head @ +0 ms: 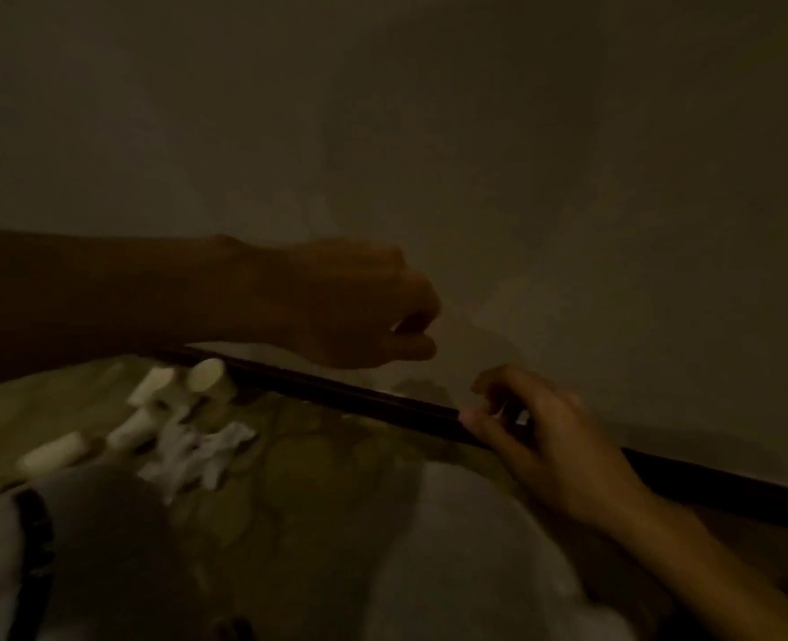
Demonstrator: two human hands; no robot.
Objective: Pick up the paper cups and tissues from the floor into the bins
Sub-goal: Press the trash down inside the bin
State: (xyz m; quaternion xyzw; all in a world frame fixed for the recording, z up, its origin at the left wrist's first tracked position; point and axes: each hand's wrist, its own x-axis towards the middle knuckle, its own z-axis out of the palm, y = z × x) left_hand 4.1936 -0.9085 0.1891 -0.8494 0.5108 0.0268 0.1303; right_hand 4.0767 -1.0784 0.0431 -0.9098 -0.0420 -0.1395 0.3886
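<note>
The view is dim and blurred. Several white paper cups (209,374) lie on their sides on the patterned floor at the left, near the wall. A heap of crumpled white tissues (198,451) lies just in front of them. My left hand (364,307) hovers above the floor's edge to the right of the cups, fingers curled with the thumb against them. My right hand (535,432) is lower and to the right, by the dark skirting, fingers curled. A small pale glint shows between its fingers. Whether either hand holds anything is too dark to tell.
A dark skirting strip (373,400) runs diagonally along the foot of the plain wall. A round dark-rimmed container (36,548) sits at the bottom left. A pale blurred mass (466,557) fills the bottom centre under my right forearm.
</note>
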